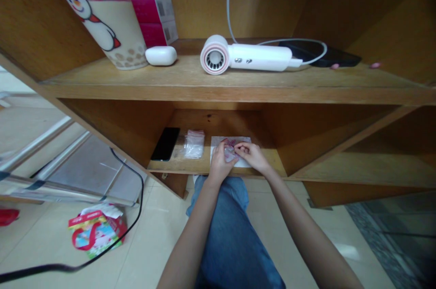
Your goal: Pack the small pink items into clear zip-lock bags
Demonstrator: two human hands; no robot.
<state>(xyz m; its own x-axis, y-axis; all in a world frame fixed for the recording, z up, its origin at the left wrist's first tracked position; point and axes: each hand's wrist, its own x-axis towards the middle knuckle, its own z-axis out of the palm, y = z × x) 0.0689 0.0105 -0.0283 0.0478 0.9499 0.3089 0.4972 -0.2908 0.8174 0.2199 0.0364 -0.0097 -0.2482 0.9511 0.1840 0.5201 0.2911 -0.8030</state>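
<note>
Now the left hand (222, 161) is pinching a clear bag (229, 155) over the white paper (244, 163); whether the right hand (252, 155) is, I can't tell. Tipping it could soon be spilling purple bits (231, 142).

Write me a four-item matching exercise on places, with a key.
1. tall clear cup of milky drink
2. white-and-pink hair dryer
3. stack of small clear plastic bags
4. pinkish-purple translucent item

A. lower shelf, left of the white paper
B. between left hand and right hand
C. upper shelf, far left
D. upper shelf, middle

Pairs: 1-C; 2-D; 3-A; 4-B
</note>
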